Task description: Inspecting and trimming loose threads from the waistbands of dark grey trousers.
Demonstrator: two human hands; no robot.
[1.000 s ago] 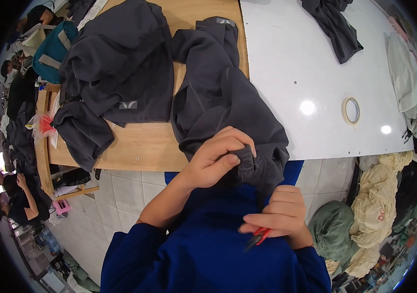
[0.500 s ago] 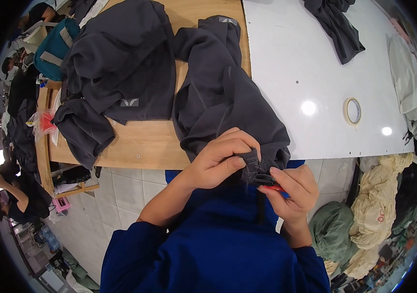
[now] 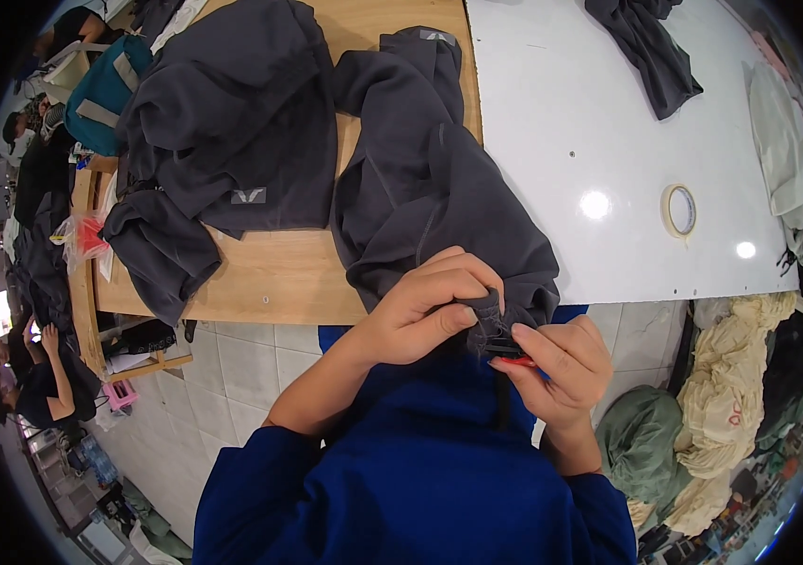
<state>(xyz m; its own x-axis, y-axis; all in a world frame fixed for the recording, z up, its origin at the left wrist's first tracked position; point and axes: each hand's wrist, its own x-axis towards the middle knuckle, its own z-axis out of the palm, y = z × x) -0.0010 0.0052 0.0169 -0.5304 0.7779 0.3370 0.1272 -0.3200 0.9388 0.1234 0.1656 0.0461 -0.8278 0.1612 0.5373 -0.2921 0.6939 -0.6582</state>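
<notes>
A dark grey garment [image 3: 430,198] hangs off the near edge of the table toward my chest. My left hand [image 3: 425,306] pinches a bunched edge of it just below the table edge. My right hand [image 3: 557,367] holds a small red-handled tool [image 3: 514,360], likely thread snips, with its tip against that bunched fabric. The two hands nearly touch. The tool's blades are hidden by my fingers and the cloth.
A second dark grey garment [image 3: 223,141] lies on the wooden tabletop [image 3: 270,282] to the left. On the white tabletop [image 3: 590,122] are a tape roll [image 3: 679,209] and another dark garment [image 3: 646,47]. Cloth heaps [image 3: 731,405] lie right; a seated person [image 3: 39,377] is at left.
My right hand has risen from near my chest up to the fabric edge, bringing the red tool against the cloth. My left hand keeps its pinch in place.
</notes>
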